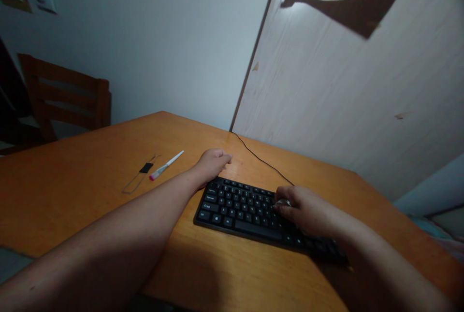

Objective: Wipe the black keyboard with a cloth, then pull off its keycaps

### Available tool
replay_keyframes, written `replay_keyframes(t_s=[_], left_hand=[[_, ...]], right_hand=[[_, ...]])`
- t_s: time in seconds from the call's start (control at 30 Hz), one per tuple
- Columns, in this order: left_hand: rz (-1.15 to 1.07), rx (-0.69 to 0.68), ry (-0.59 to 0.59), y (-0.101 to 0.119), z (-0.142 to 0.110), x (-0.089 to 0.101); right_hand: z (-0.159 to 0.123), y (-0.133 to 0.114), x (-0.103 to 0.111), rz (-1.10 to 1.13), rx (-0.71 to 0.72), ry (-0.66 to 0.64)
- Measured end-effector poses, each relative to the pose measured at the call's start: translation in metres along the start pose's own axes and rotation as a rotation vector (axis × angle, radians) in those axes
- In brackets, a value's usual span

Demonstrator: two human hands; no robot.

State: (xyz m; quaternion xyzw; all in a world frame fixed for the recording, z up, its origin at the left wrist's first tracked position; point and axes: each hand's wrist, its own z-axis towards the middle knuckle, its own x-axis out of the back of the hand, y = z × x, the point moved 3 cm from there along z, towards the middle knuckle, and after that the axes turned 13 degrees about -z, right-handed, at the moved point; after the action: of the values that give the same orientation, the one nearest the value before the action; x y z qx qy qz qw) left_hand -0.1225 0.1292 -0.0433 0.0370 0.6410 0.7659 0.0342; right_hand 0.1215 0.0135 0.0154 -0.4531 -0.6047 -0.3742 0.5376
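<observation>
A black keyboard (250, 227) lies slightly askew on the wooden table, its right part covered by my right hand (302, 208). That hand is closed over the keys, thumb and fingers pinched around a small pale, shiny thing (283, 202) too small to name. At the keyboard's back left corner rests my left hand (214, 163), wrist against the corner, fingers curled and thumb pointing right. Whether it holds anything is hidden. Left of my forearm lie a slim white brush (167, 165) with a pink tip and a wire keycap puller (146, 168) with a black middle.
A thin black cable (259, 158) runs from behind the keyboard to the wall corner. The wooden table (90, 167) meets a pale wall and a panel (337, 94) at the back. To the left stands a wooden chair (68, 92).
</observation>
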Motion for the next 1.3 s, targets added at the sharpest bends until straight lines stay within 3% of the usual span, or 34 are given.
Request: replay_keyframes(t_s=[0.13, 0.33, 0.47, 0.7, 1.07, 1.2, 1.3], left_hand=[[-0.005, -0.013, -0.007, -0.002, 0.001, -0.001], [-0.026, -0.018, -0.015, -0.002, 0.0, -0.001], [-0.022, -0.01, -0.012, 0.001, -0.002, -0.002], [-0.005, -0.005, -0.018, -0.001, 0.0, -0.002], [0.012, -0.022, -0.023, -0.003, 0.001, 0.001], [0.024, -0.008, -0.019, -0.003, 0.0, 0.0], [0.014, -0.007, -0.024, -0.003, 0.0, -0.001]], right_hand=[[0.003, -0.015, 0.004, 0.086, 0.029, 0.031], [0.02, -0.086, 0.01, 0.027, 0.216, 0.127], [0.026, -0.106, 0.008, -0.066, 0.254, 0.133], [0.016, -0.074, 0.005, -0.068, 0.177, 0.04], [-0.005, -0.034, 0.001, 0.007, 0.088, 0.007], [-0.007, -0.027, 0.001, 0.049, 0.062, -0.072], [-0.004, -0.036, 0.003, 0.098, 0.082, -0.063]])
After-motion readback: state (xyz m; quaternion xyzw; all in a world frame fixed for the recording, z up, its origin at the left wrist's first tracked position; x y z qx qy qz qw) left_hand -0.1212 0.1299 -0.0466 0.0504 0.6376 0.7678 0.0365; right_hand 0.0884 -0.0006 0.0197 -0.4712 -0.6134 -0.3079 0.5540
